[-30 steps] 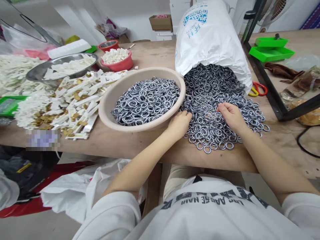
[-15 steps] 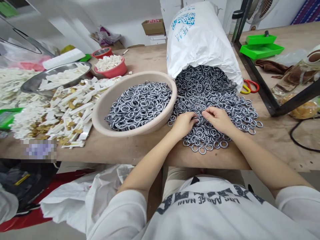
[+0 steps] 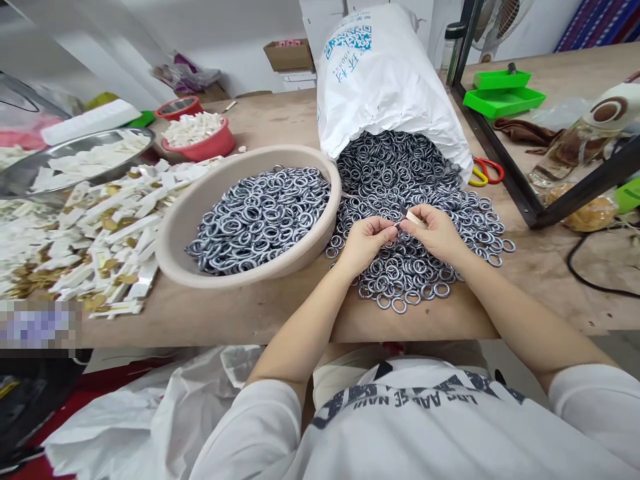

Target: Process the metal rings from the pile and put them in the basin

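Over a spilled heap of grey rings (image 3: 400, 273), my two hands meet with their fingertips almost touching. My left hand (image 3: 367, 241) is closed in a pinch on what looks like one grey ring (image 3: 398, 225), mostly covered by the fingers. My right hand (image 3: 434, 232) is closed too, its thumb and fingers around a small off-white strip with a dark end (image 3: 414, 218); its exact kind is unclear. More rings pour from the mouth of a big white sack (image 3: 385, 87) behind the hands. A beige basin (image 3: 173, 257) full of rings stands left of them.
White and gold-brown pieces (image 3: 117, 233) lie piled at the left, near a steel bowl (image 3: 143, 155) and a red bowl (image 3: 213, 147). Right of the sack are scissors (image 3: 495, 171), a black metal frame (image 3: 500, 160), green trays (image 3: 505, 101) and a glass bottle (image 3: 563, 150).
My hands have come together from the rings and pinch at the fingertips. The off-white strip now shows in my right hand. The view has turned slightly right.
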Tool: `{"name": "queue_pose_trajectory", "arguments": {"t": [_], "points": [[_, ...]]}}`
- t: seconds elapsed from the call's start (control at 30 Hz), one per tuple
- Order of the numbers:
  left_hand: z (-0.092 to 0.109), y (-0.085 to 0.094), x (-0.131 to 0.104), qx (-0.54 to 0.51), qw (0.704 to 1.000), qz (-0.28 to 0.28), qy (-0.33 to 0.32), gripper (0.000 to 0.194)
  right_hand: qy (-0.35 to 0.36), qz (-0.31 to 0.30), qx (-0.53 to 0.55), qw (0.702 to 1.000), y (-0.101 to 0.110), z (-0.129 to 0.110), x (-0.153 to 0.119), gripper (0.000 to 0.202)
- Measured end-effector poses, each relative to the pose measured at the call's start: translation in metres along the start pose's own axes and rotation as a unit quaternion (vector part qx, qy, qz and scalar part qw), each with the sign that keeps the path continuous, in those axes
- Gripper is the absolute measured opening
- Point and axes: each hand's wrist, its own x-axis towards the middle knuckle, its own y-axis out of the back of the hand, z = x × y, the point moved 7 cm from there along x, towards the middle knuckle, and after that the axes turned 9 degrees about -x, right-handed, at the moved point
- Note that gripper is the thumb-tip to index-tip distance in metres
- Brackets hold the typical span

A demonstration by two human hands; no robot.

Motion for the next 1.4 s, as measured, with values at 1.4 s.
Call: {"name": "queue_pose_trajectory", "arguments": {"t": [1.4], "points": [[0.036, -0.021, -0.031, 0.103, 0.982, -0.043, -0.151, 0.020, 0.113, -0.029, -0.242, 0.963, 0.018, -0.045, -0.018, 0.044]]}}
